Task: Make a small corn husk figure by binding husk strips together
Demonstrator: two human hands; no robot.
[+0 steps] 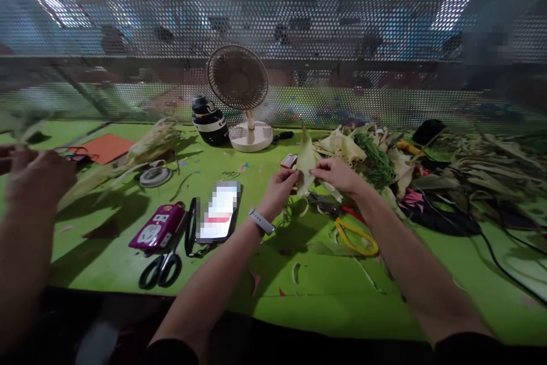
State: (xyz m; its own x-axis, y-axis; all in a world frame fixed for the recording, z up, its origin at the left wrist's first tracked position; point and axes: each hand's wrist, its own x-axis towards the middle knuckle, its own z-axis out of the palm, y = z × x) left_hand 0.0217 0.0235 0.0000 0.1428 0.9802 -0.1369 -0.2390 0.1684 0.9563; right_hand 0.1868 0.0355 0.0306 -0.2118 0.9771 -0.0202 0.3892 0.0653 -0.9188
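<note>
Between my hands a pale green corn husk [306,163] stands upright over the green table. My left hand [278,188], with a watch on its wrist, pinches the husk's left edge. From the right side, my right hand [335,175] grips the same husk with thumb and fingers. Just beneath lie pliers with yellow handles [355,238] and a red-handled tool [354,214], partly hidden by my right forearm. A small red and white box [289,160] sits behind my left hand. Right of my hands is a heap of dry husks [342,146] with green string [376,163].
A lit phone [220,211], a purple case [158,228] and black-handled scissors [160,270] lie left. Behind stand a fan [251,136] and a black bottle [210,123]. Another person's hands [36,177] work at far left. Cables [491,245] run along the right.
</note>
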